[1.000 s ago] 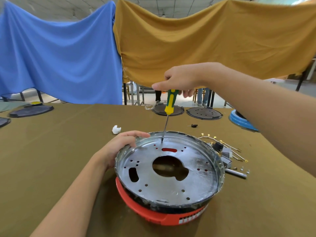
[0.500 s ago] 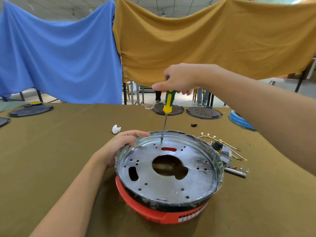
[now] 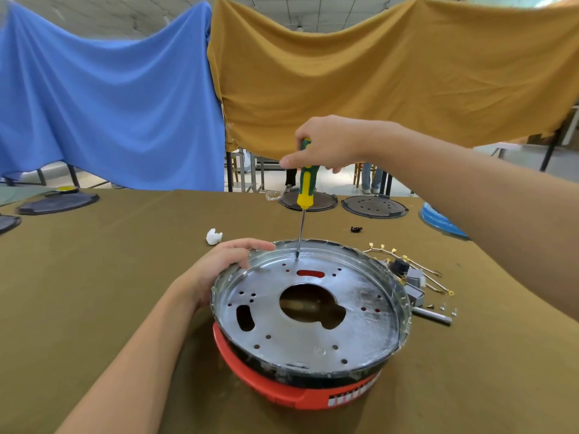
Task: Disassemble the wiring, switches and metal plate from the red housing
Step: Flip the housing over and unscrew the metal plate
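Olive tablecloth [image 3: 94, 292] held the removed wiring and switches [image 3: 407, 274] — metal plate [image 3: 313, 333] sat in the red housing [image 3: 282, 393]. Left hand [image 3: 219, 264] gripped its rim; right hand [image 3: 326, 145] grasped the screwdriver [image 3: 304, 189] — likely undoing a screw.

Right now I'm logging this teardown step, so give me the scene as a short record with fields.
Tool: screwdriver, upright, tip on the far part of the metal plate
Right hand: grips the screwdriver handle
Left hand: holds the plate's left rim
Housing: red housing under the plate
Removed parts: wiring and switches on the table, right of the plate
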`<move>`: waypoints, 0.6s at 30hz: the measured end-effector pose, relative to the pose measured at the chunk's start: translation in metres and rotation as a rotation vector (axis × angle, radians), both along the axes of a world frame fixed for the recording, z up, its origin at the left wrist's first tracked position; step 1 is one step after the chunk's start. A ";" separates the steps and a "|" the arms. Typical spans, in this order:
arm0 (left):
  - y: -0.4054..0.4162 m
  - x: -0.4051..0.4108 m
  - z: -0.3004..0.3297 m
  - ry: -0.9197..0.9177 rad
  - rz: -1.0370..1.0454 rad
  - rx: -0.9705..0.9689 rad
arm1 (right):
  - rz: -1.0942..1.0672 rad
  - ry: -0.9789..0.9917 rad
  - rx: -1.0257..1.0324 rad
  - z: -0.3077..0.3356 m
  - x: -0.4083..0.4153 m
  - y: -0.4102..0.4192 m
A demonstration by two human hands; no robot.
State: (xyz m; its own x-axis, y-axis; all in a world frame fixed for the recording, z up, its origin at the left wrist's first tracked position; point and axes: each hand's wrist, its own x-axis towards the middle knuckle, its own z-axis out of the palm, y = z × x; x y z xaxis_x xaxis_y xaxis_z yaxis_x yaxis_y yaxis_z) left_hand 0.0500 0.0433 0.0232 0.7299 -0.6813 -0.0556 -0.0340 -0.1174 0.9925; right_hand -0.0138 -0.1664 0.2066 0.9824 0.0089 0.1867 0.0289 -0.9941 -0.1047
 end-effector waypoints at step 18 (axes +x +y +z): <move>0.000 0.000 -0.002 -0.019 0.031 0.010 | 0.171 0.115 0.230 0.005 -0.012 -0.003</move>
State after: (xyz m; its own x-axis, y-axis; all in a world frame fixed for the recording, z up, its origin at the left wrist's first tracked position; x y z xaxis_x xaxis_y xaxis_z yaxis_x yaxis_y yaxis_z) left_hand 0.0505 0.0437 0.0212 0.7516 -0.6579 -0.0485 -0.0485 -0.1284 0.9905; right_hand -0.0258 -0.1695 0.2115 0.9850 0.1468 0.0905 0.1690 -0.9256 -0.3385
